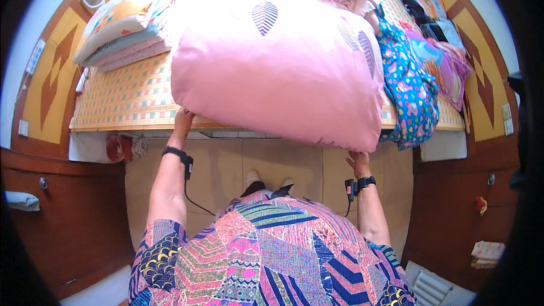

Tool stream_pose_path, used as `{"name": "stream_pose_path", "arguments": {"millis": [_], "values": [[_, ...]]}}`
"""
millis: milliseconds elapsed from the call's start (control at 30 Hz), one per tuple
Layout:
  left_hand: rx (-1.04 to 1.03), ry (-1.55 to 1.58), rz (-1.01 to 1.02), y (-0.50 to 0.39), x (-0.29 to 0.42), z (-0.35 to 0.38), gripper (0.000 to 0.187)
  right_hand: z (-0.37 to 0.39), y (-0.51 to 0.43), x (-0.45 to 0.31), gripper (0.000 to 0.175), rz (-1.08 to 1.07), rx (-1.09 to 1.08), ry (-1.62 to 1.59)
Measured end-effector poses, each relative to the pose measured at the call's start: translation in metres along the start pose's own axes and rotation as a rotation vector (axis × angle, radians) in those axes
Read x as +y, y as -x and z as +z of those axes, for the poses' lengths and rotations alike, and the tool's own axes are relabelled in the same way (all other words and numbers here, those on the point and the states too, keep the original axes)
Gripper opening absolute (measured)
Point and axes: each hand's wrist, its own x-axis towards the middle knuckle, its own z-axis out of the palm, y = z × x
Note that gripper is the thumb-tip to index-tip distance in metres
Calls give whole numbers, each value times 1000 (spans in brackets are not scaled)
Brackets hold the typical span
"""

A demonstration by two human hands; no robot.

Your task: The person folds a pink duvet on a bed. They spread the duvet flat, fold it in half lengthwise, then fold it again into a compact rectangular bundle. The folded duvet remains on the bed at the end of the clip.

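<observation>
A bulky pink quilt [272, 85] with dark striped leaf prints fills the middle of the view, its near edge hanging past the front of the bed. At its near left corner is my left hand [184, 118], gripping the edge with fingertips hidden by the fabric. My right hand [361, 162] holds the lower right corner, some fingers spread below it and others covered by the cloth. The quilt's far part is washed out by bright light. Beneath it lies a woven checked bed mat [123, 93].
Folded bedding [127, 25] is stacked at the left. Right of the quilt lie a blue patterned cloth [408, 89], a purple pillow [446, 66] and folded clothes [433, 17]. A red bucket [119, 148] stands under the bed. Brown wooden cabinets [68, 229] flank the tiled floor [280, 157].
</observation>
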Motion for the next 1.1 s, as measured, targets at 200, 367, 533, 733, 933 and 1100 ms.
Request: {"name": "stream_pose_path", "arguments": {"millis": [200, 367, 533, 733, 933, 1100], "values": [[376, -76, 343, -42, -9, 14, 38, 22, -56, -53, 52, -173, -76, 62], [364, 375, -108, -48, 10, 15, 38, 23, -57, -77, 52, -212, -36, -44], [370, 517, -240, -58, 11, 20, 38, 34, -53, -57, 52, -237, 4, -110], [343, 618, -314, -77, 12, -1, 38, 13, -54, -92, 52, -278, 6, -155], [235, 110, -48, -62, 24, 14, 38, 9, -62, -104, 53, -347, 82, -227], [77, 291, -392, -32, 29, 17, 38, 9, -74, -66, 53, -316, 85, -257]]}}
